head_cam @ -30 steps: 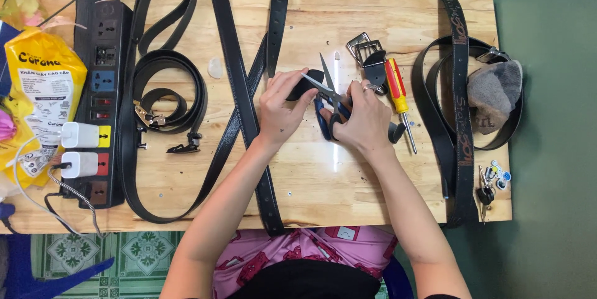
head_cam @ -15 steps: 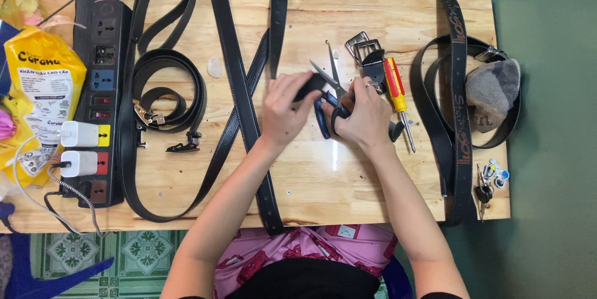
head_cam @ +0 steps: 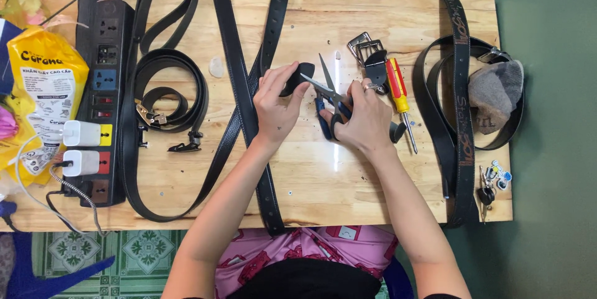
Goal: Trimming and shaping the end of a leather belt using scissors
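Observation:
My left hand pinches the end of a black belt and holds it just above the wooden table. My right hand grips blue-handled scissors, their blades open and pointing up-left with the belt end between them. The rest of that belt runs under my left hand toward the table's front edge. A metal buckle lies just beyond my right hand.
A red and yellow screwdriver lies right of my right hand. Coiled and straight black belts cover the left half. A black power strip with white chargers sits at far left beside a yellow bag. More belts, a grey cloth and keys lie right.
The scissors have swung from lying across my hands to pointing up-left at the belt end. My left hand lifted the belt end slightly to meet the blades.

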